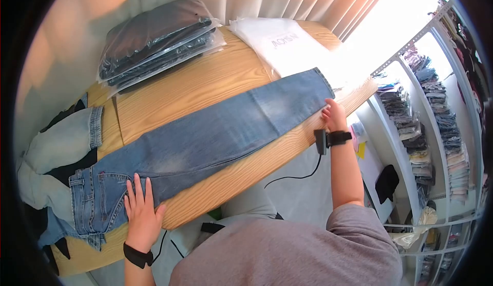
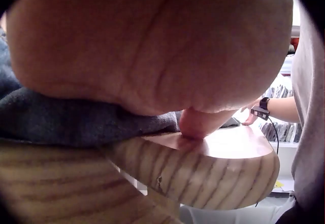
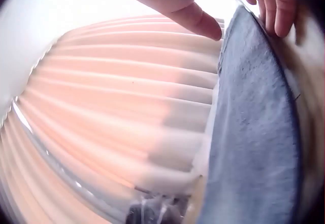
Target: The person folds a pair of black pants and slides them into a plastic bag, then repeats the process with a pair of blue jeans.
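Note:
A pair of blue jeans [image 1: 205,126] lies folded lengthwise on the wooden table, its waistband at the left and hem at the far right. My left hand [image 1: 141,211] rests on the seat beside the back pocket, fingers spread and straight. In the left wrist view, the heel of that hand [image 2: 152,46] covers much of the denim [image 2: 76,115]. At the hem's near corner is my right hand [image 1: 336,115], its fingers lightly bent. From the right wrist, its thumb [image 3: 203,23] shows on one side of the leg end [image 3: 254,107] and the fingers on the other.
Plastic-bagged dark garments [image 1: 159,39] are stacked at the back left, with a white printed bag [image 1: 285,42] to their right. Light-blue jeans [image 1: 61,142] lie crumpled at the left end. Shelves of folded clothes [image 1: 436,106] stand at the right; a curtain [image 1: 277,1] hangs behind.

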Demonstrator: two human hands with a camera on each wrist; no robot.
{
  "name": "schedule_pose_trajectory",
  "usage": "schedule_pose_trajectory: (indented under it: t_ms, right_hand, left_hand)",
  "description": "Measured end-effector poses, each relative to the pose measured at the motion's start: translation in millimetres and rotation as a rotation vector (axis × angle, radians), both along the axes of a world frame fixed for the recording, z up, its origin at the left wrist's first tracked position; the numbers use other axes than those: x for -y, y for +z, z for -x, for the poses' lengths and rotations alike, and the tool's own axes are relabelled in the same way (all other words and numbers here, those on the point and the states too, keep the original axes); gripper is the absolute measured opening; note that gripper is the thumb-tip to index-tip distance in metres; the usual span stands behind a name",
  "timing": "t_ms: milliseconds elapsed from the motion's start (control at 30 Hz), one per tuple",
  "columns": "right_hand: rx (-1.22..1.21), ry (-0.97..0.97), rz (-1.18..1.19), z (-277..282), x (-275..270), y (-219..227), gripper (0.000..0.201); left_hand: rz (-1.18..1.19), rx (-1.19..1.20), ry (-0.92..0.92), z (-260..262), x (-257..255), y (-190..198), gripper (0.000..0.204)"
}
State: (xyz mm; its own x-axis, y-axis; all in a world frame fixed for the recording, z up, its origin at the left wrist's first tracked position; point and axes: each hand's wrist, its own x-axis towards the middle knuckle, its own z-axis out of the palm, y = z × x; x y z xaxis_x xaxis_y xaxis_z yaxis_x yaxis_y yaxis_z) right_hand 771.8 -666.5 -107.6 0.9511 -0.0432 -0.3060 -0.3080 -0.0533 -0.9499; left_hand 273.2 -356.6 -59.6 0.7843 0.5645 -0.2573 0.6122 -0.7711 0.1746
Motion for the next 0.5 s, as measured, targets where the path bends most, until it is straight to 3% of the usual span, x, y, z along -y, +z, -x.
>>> schedule_pose_trajectory:
  t_ms: [67,133,200,367,467,500]
  right_hand:
    - [-0.191,-0.065,-0.35,-16.2,-7.0,3.3,0.034]
    - [-0.254,-0.082,-0.404,-17.6,-12.1,8.9,0.029]
    - [-0.315,0.024,-0.439,-13.8,-22.7,21.6,0.028]
    - [-0.164,0.08,-0.462,-13.9,-36.5,24.5,0.032]
    - [-0.069,0.201,-0.495,-26.2,-26.9,23.6,0.031]
    - [0.063,0.262,-0.506,-24.9,-22.3,30.1,0.029]
  left_hand:
    - [-0.01,0.005,-0.006,0.4,0.9,-0.1,0.07]
    - [-0.004,0.002,-0.004,0.5,1.8,0.5,0.07]
    - [0.0,0.006,0.007,-0.3,1.5,1.6,0.07]
    - [0.032,0.011,0.018,-0.8,1.9,4.4,0.071]
    - [0.035,0.007,0.013,-0.2,0.9,3.7,0.071]
    - [0.039,0.009,0.023,-0.4,1.0,3.4,0.071]
